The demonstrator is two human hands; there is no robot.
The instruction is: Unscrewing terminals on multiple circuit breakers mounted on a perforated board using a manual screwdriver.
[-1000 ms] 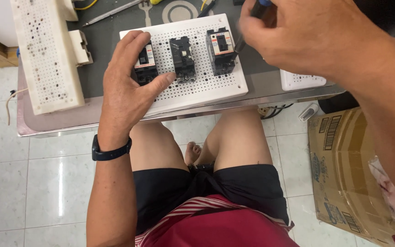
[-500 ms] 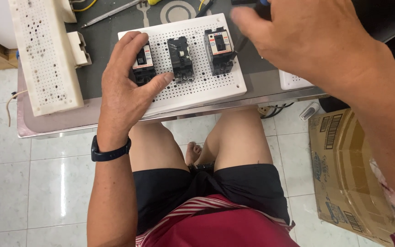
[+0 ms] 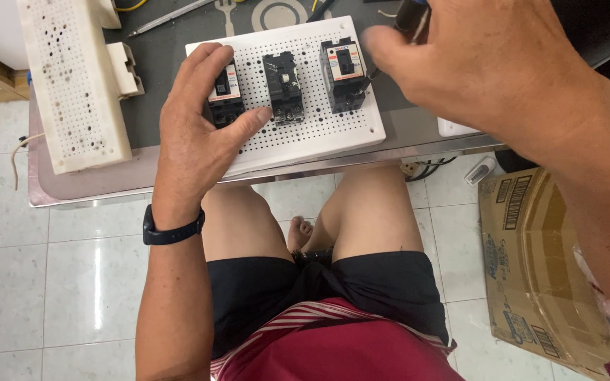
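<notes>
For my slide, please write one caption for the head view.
Left hand steadies white perforated plastic board with three black breakers; right hand holds a dark-handled tool.

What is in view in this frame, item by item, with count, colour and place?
circuit breakers: 3, black, in a row on the white board
perforated board: 1, white, table centre
second perforated board: 1, off-white, table left
table: 1, grey with metal edge, top
cardboard box: 1, brown, floor right
wristband: 1, black, left wrist
left hand: on the leftmost breaker and board
right hand: gripping a dark tool handle by the rightmost breaker
</notes>
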